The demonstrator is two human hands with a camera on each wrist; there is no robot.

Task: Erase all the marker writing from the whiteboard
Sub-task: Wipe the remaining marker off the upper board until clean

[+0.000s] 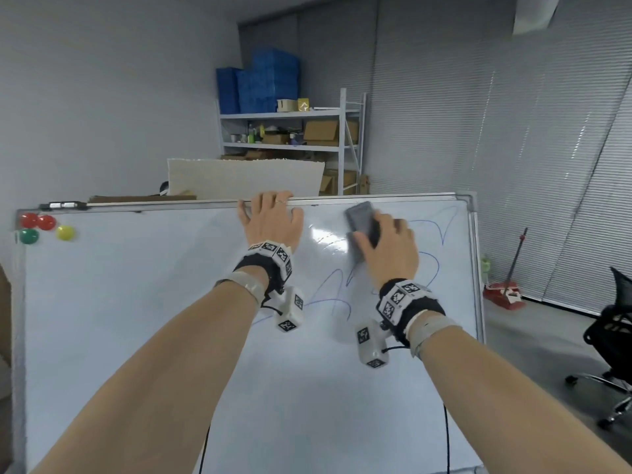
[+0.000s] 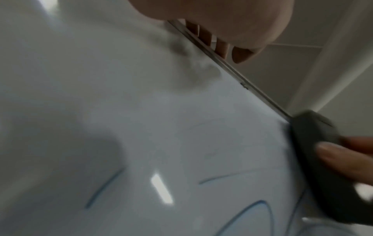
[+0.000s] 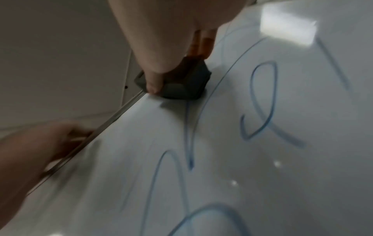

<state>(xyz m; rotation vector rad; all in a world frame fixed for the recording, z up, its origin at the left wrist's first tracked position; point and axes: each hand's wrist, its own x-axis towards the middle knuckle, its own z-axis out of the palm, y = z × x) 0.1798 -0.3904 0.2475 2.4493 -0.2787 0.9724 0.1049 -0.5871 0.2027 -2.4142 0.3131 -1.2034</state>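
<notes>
The right hand grasps the eraser, pressing it flat on the whiteboard just below the top edge, near the right corner. The left hand hooks its fingers over that top edge. Blue writing lies beside and below the eraser; some strokes look faint, perhaps smeared. Magnets sit in the top left corner.

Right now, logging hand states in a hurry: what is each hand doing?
Left hand: fingers hooked over the whiteboard top edge, gripping it.
Right hand: gripping the grey eraser, pressed against the board.
</notes>
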